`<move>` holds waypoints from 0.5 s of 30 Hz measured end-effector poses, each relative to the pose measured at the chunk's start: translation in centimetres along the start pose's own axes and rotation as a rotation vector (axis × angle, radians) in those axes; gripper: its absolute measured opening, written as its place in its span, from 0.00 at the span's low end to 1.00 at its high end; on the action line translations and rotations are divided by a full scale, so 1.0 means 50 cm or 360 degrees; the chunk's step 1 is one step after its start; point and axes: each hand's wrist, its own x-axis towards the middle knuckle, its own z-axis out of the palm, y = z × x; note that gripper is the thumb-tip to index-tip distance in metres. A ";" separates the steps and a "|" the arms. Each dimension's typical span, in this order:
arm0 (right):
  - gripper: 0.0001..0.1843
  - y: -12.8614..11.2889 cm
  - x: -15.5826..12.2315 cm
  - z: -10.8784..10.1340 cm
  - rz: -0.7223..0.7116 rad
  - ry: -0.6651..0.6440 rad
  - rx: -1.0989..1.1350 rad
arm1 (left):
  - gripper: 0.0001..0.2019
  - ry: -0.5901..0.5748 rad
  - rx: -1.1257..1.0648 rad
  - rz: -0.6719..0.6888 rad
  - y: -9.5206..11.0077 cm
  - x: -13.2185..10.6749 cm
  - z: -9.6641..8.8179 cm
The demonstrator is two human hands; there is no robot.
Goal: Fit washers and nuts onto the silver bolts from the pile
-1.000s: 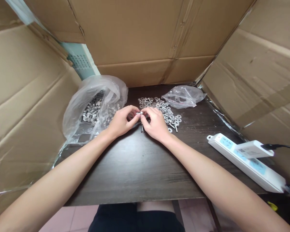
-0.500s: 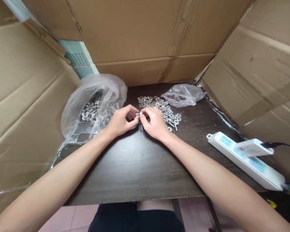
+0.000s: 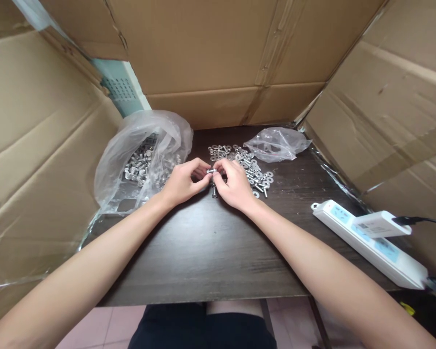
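Observation:
Between my two hands, a small silver bolt lies sideways over the table. My left hand pinches one end of it between thumb and fingertips. At the other end, my right hand has its thumb and fingers closed round the bolt; whether a nut or washer sits there is too small to tell. Another bolt rests on the table just under my right thumb. Behind and right of my right hand spreads a loose pile of bolts, nuts and washers, partly hidden by that hand.
On the left, an open clear plastic bag holds several metal bolts. A crumpled plastic bag lies at the back right. A white power strip with a plugged-in charger stands on the right. Cardboard walls enclose the dark table.
Both hands keep nearly the same places, with the bolt between them now a little more exposed. The whole view has shifted slightly.

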 end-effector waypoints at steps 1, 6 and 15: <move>0.04 0.000 0.000 0.000 0.0004 0.0000 -0.0002 | 0.07 -0.0006 -0.0005 0.0009 0.000 0.000 0.000; 0.07 0.000 0.001 -0.001 0.0034 -0.0011 -0.0030 | 0.08 -0.0019 0.0017 0.0012 -0.001 -0.001 -0.001; 0.08 0.000 0.001 -0.001 0.0017 -0.0017 -0.0044 | 0.07 0.0007 0.0047 0.0022 -0.003 -0.002 0.001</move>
